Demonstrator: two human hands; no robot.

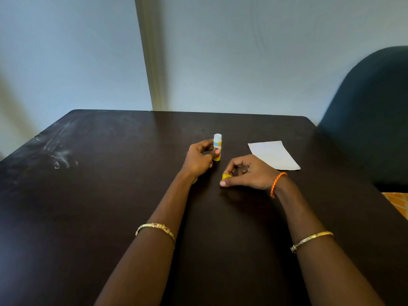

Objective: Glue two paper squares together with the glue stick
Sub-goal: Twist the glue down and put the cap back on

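A glue stick (217, 143) with a yellow and white label stands upright near the middle of the dark table (110, 195), its white top bare. My left hand (199, 159) grips its lower body between thumb and fingers. My right hand (247, 173) rests on the table just right of it, pinching the yellow cap (225, 176) between thumb and fingers. White paper (273, 154) lies flat on the table to the right, beyond my right hand; I cannot tell whether it is one sheet or two stacked.
A dark blue chair back (371, 120) stands at the table's right edge. White smudges (59, 155) mark the table's left side. A pale wall with a vertical strip (150, 62) rises behind the far edge. An orange patterned surface (397, 202) shows at the right.
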